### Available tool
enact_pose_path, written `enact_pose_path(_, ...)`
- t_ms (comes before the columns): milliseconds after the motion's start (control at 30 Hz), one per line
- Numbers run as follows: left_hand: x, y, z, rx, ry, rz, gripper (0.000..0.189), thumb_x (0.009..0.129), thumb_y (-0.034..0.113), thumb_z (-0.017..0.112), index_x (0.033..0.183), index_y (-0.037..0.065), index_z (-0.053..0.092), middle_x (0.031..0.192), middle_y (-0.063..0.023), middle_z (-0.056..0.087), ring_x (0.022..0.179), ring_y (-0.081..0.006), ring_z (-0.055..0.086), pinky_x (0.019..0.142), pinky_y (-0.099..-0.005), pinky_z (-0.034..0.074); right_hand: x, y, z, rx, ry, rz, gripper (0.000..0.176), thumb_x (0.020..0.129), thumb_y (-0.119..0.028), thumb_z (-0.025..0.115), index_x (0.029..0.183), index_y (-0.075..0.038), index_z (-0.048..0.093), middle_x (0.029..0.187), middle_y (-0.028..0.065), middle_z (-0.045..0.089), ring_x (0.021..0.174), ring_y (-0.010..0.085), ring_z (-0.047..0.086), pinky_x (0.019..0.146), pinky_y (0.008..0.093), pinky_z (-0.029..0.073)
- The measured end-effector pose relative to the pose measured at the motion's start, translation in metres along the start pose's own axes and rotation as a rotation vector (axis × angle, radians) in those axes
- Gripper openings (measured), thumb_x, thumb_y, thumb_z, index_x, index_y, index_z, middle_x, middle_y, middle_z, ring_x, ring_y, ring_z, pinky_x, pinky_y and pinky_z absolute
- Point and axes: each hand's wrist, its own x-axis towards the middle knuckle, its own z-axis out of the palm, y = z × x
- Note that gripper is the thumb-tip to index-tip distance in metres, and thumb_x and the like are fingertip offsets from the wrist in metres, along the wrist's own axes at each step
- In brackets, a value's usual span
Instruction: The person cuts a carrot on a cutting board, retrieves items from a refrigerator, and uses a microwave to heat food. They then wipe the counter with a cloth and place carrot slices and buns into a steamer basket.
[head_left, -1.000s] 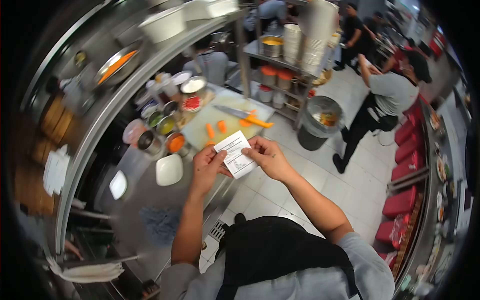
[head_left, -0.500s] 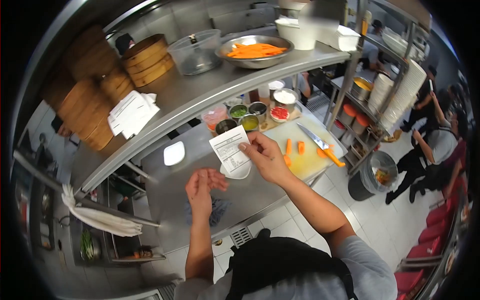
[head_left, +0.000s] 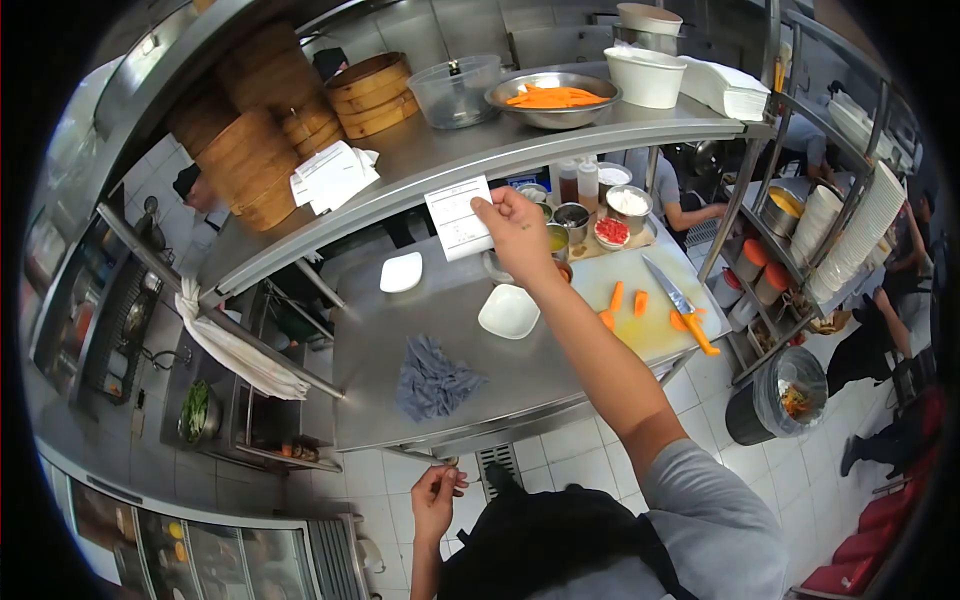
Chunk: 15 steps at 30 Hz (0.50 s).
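Note:
My right hand pinches a printed paper slip by its right side, close to the front edge of the upper shelf. Low in the view, my left hand hangs in front of the steel table; its fingers are curled and I cannot make out anything in them. Below the slip, a white square bowl rests on the table, with a smaller white dish to its left. A crumpled blue-grey cloth lies near the table's front edge.
At right, a cutting board holds carrot pieces and a yellow-handled knife. Other papers, bamboo steamers and a bowl of carrot strips stand on the shelf. A bin and people are at the right.
My right hand has raised the slip toward the shelf edge. My left hand has dropped away from the table, with its fingers more curled. The view has shifted, showing the white bowl and cloth more fully.

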Motion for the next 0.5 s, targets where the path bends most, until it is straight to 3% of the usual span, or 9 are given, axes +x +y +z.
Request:
enact_pose_path(133,-0.009,0.011,-0.02,0.107,0.065,0.038,0.018,0.103,0.016,0.06,0.103,-0.002,0.066,0.091,-0.0111,0.073,0.079,-0.0175,0.071,0.068,-0.0301,0.058,0.011,-0.01,0.018,0.0,0.095,0.011,0.017,0.096,-0.014,0.069,0.1,0.001,0.062,0.086,0.0084,0.073,0.069,0.0098,0.067,0.06,0.0241,0.052)
enact_pose_path(300,0.004,0.021,-0.077,0.16,0.138,0.141,0.019,0.102,0.018,0.061,0.104,-0.001,0.066,0.093,-0.0102,0.073,0.08,-0.0168,0.07,0.068,-0.0301,0.057,0.013,-0.006,0.025,0.018,0.155,-0.038,0.02,0.093,-0.015,0.073,0.095,0.002,0.062,0.084,0.0085,0.071,0.076,0.0075,0.064,0.066,0.0227,0.05)
enact_pose_path(367,0.007,0.039,-0.106,0.159,0.162,0.139,0.018,0.102,0.017,0.061,0.106,0.0,0.067,0.091,-0.0068,0.072,0.08,-0.0138,0.067,0.07,-0.0279,0.055,0.011,0.002,0.027,-0.029,0.192,-0.198,0.021,0.092,-0.016,0.075,0.095,0.001,0.062,0.087,0.0082,0.071,0.077,0.0077,0.064,0.065,0.0234,0.05)
enact_pose_path(400,0.007,0.045,-0.128,0.296,0.211,0.144,0.018,0.101,0.016,0.061,0.108,0.0,0.067,0.095,-0.0077,0.071,0.084,-0.0143,0.066,0.073,-0.028,0.054,0.016,0.019,0.02,-0.196,0.239,-0.299,0.022,0.092,-0.018,0.076,0.098,-0.002,0.063,0.087,0.0055,0.07,0.077,0.0087,0.063,0.067,0.0255,0.05)
enact_pose_path(433,0.002,0.053,-0.155,0.434,0.277,0.141,0.019,0.1,0.015,0.061,0.111,-0.001,0.067,0.1,-0.0086,0.07,0.087,-0.0147,0.065,0.076,-0.028,0.053,0.008,0.011,0.017,-0.27,0.253,-0.269,0.023,0.092,-0.02,0.075,0.103,-0.003,0.063,0.088,0.0054,0.069,0.079,0.0128,0.063,0.073,0.0294,0.051)
enact_pose_path(500,-0.008,0.079,-0.21,0.486,0.565,0.332,0.024,0.1,0.014,0.06,0.118,-0.001,0.063,0.112,-0.0118,0.065,0.098,-0.0183,0.061,0.086,-0.0308,0.05,-0.005,0.007,0.012,-0.502,0.372,-0.387,0.028,0.093,-0.023,0.072,0.11,-0.001,0.062,0.105,0.0124,0.067,0.096,0.0219,0.064,0.082,0.0342,0.051)
